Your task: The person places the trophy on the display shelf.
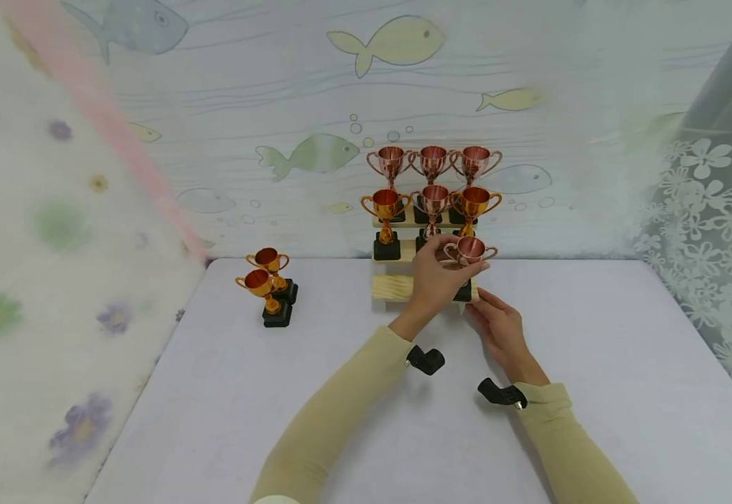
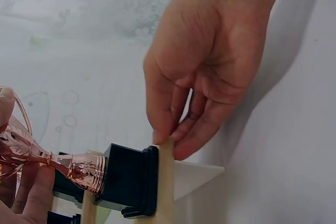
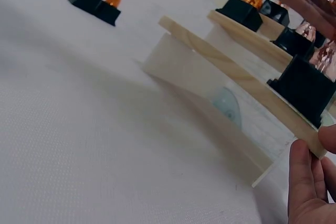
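My left hand holds a rose-gold trophy cup by its cup and handles. The trophy's black base stands upright at the right end of the lowest board of a tiered wooden shelf. At that end, my right hand pinches the board's corner between thumb and fingers; its fingers lie under the wood. In the left wrist view, the left fingers touch the cup near its stem. The middle board carries a gold trophy, a rose-gold one and another gold one.
Three rose-gold trophies line the shelf's top board. Two gold trophies stand close together at the table's left. The shelf is near the back edge of the white table, before a fish-patterned curtain.
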Tool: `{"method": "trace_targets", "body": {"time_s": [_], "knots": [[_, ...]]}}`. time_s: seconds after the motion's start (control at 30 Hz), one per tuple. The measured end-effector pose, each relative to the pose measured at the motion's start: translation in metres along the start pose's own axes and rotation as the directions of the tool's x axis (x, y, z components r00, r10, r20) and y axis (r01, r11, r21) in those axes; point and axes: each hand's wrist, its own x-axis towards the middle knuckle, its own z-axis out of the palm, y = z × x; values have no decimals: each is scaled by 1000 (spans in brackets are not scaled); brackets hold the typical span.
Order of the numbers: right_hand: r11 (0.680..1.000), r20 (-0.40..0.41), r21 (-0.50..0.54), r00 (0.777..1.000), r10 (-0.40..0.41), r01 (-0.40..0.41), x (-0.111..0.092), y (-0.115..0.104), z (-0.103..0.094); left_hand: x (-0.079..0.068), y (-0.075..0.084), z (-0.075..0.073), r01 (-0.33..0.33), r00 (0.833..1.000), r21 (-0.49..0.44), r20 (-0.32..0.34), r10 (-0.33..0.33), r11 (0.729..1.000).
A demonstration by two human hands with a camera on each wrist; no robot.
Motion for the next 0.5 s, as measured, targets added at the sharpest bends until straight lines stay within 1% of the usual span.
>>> {"method": "trace_targets", "body": {"time_s": [0.17, 0.4, 0.5], "knots": [[999, 0, -47, 1000, 4, -4, 0, 1, 0, 1, -7, 1, 20, 999, -14, -32, -20, 1000], [1000, -25, -9, 999, 28, -29, 1, 1, 0, 4, -11, 6, 39, 998, 10, -49, -39, 999], [999, -18, -17, 999, 31, -32, 1, 1, 0, 5, -12, 7, 42, 997, 11, -58, -41, 999]]}}
